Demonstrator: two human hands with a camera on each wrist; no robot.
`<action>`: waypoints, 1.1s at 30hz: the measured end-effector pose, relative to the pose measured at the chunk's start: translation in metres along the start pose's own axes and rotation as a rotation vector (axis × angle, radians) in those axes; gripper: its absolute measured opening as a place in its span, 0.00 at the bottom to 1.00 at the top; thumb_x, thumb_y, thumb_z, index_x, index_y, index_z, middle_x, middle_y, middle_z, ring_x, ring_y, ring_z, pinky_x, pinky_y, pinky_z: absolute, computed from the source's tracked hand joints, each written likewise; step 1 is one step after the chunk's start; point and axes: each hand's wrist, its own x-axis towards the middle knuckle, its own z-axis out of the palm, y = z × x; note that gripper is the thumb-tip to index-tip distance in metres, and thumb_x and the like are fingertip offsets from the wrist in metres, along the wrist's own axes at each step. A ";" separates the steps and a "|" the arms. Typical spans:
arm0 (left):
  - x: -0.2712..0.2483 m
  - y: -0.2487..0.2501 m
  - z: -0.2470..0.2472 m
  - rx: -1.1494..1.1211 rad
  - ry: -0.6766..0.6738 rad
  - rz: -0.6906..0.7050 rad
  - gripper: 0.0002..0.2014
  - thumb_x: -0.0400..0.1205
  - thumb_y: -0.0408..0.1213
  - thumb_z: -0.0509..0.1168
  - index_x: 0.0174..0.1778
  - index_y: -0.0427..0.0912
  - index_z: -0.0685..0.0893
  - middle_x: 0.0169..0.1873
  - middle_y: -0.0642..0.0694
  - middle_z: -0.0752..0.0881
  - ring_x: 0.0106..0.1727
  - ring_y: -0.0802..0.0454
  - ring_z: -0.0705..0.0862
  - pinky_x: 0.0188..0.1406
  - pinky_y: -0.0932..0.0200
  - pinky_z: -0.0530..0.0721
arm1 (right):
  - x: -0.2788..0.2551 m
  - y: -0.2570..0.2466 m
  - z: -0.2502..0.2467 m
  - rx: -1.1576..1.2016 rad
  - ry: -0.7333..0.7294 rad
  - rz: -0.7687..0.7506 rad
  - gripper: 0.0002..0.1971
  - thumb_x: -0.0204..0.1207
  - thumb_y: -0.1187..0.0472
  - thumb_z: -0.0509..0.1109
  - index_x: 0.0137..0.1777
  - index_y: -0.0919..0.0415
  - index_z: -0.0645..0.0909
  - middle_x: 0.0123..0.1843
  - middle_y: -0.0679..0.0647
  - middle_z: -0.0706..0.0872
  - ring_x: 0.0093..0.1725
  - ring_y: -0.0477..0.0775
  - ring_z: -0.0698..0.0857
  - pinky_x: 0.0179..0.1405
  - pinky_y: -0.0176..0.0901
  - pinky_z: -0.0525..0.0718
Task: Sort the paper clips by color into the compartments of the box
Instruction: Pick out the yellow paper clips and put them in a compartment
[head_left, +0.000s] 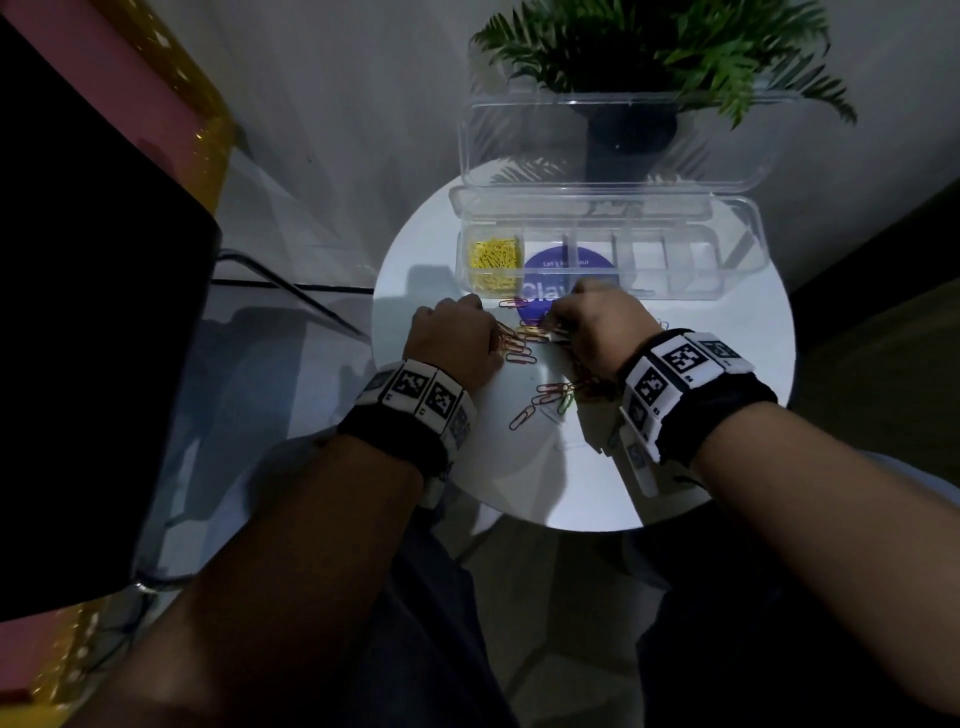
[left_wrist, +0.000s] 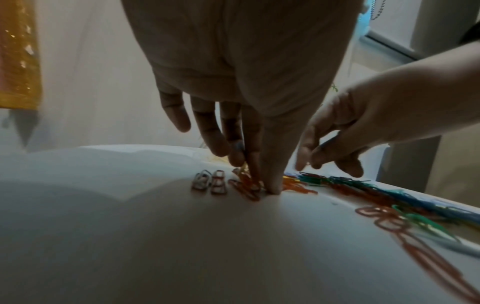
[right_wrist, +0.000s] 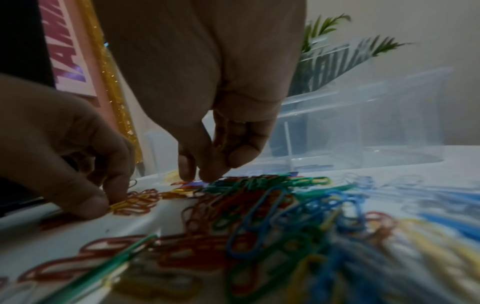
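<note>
Head view: we are pressing left hand (head_left: 451, 340) fingertips onto red clips (head_left: 511, 340), pinching some; mixed paper clips (head_left: 556, 392) are lying between hands; right hand (head_left: 592, 327) is picking there, grip unclear; box (head_left: 613, 260) is sitting just beyond, nearer right hand.

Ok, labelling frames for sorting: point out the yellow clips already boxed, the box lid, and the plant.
yellow clips (head_left: 494, 260): head view, middle of the pile.
box lid (head_left: 519, 135): head view, clear left panel.
plant (head_left: 701, 47): head view, fronds.

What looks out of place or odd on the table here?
Nothing damaged. The loose paper clips lie in a mixed pile on the white table, partly over a purple round sticker; only yellow clips are in the clear box.
</note>
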 end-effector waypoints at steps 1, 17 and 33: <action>0.000 0.001 0.000 0.020 -0.006 0.003 0.13 0.78 0.47 0.65 0.53 0.47 0.88 0.54 0.45 0.83 0.58 0.43 0.81 0.58 0.49 0.75 | 0.002 -0.002 0.001 0.005 -0.016 -0.006 0.18 0.75 0.69 0.66 0.63 0.57 0.82 0.63 0.64 0.78 0.63 0.65 0.79 0.66 0.50 0.77; -0.002 -0.016 -0.027 -0.562 0.111 -0.127 0.02 0.73 0.36 0.69 0.37 0.45 0.82 0.31 0.54 0.80 0.32 0.63 0.77 0.32 0.79 0.70 | 0.005 -0.004 0.013 0.058 0.014 -0.053 0.10 0.75 0.66 0.68 0.53 0.65 0.87 0.53 0.66 0.87 0.56 0.65 0.84 0.59 0.48 0.77; 0.053 -0.012 -0.061 -0.520 0.262 -0.071 0.08 0.76 0.30 0.61 0.43 0.43 0.84 0.37 0.53 0.82 0.39 0.58 0.80 0.43 0.69 0.75 | 0.007 -0.001 0.016 0.137 -0.009 -0.101 0.14 0.74 0.68 0.65 0.60 0.63 0.81 0.58 0.63 0.84 0.59 0.61 0.81 0.55 0.40 0.73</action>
